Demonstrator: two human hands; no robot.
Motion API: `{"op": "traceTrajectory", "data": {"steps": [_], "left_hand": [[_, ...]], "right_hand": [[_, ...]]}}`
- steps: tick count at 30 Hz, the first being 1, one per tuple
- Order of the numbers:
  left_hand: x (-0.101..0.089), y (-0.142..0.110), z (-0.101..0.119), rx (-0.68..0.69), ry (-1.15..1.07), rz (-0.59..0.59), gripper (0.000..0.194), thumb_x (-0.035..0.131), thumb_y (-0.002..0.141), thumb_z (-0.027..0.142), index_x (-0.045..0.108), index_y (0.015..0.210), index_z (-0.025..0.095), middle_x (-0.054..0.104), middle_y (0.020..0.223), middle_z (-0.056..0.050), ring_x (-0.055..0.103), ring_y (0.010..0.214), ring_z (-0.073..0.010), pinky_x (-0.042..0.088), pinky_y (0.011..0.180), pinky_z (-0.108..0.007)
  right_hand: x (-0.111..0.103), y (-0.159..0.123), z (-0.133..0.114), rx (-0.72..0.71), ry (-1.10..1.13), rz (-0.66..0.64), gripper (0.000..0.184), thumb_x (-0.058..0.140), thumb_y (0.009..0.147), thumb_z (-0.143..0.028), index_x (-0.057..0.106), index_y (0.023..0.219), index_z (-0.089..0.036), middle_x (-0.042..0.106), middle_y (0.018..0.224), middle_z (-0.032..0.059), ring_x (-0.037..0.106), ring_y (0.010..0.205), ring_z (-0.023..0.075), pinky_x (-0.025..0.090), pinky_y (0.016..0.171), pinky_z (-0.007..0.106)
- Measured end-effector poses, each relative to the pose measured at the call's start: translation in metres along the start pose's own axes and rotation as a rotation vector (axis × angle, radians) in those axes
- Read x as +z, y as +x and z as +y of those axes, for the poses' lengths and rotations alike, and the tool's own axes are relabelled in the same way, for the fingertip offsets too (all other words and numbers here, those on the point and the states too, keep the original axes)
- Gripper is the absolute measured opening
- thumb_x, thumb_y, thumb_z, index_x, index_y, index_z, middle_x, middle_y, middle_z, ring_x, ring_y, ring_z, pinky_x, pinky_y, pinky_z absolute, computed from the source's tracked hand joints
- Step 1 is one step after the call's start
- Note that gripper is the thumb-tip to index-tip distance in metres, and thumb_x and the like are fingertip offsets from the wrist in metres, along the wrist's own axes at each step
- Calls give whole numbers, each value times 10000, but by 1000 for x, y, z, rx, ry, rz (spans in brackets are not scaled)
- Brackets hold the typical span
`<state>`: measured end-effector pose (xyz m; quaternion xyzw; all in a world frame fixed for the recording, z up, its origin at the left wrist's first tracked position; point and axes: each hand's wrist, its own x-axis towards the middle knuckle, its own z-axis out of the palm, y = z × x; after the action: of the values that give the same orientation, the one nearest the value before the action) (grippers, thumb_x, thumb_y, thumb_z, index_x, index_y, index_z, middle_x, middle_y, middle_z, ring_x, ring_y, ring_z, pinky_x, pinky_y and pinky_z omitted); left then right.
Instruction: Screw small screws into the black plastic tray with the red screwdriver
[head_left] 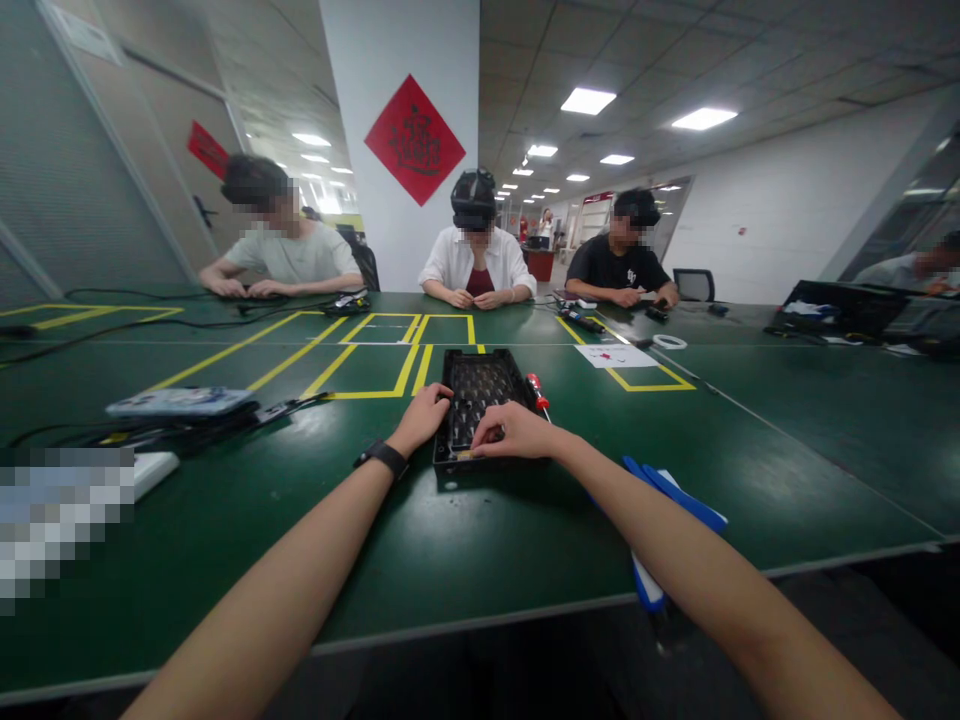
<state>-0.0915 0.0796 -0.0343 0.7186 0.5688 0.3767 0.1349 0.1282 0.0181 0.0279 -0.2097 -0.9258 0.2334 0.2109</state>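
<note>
A black plastic tray (516, 375) lies on the green table, its inside lined with rows of small shapes too dark to name. My left hand (429, 410), with a black band on its wrist, grips the tray's left wall, fingers curled over the rim. At the near left corner of the tray, my right hand (510, 430) is closed in a pinch. Whatever sits between its fingertips is too small to make out; a pale yellowish bit shows just below them. Against the tray's right side rests a red-handled screwdriver (536, 390).
Blue-and-white straps (679, 495) lie under my right forearm by the table's front edge. To the left are a light blue phone-like slab (180, 402) and dark cables (277, 410). Yellow tape outlines (360, 395) and a white sheet (615, 356) lie farther back. Several people sit across the table.
</note>
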Motion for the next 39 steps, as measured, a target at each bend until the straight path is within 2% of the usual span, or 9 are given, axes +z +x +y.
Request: {"op": "traceTrajectory", "data": {"steps": [8,30,39], "left_hand": [[-1,0,0,-2,-12,-2,307,394,730,165,593,964,158,599,1023,-74,513,1020,-206,385,957,-357],[0,1,-1,-10,-1,6,299,401,731,174,601,952,173,603,1023,-66,510,1027,-209,384,962,-358],[-2,-1,3,-17,-2,0,301,396,738,178,597,961,165,600,1028,-73,510,1027,-216,387,960,-362]], "right_hand": [[0,0,1,16,-36,2,189,676,723,-300,726,840,-159,642,759,37,563,701,113,445,662,221],[1,0,-1,47,80,-27,214,656,731,-307,706,854,-140,654,782,37,597,683,108,490,674,233],[1,0,2,6,-28,-6,186,663,732,-291,715,838,-148,646,773,35,574,691,106,457,666,218]]}}
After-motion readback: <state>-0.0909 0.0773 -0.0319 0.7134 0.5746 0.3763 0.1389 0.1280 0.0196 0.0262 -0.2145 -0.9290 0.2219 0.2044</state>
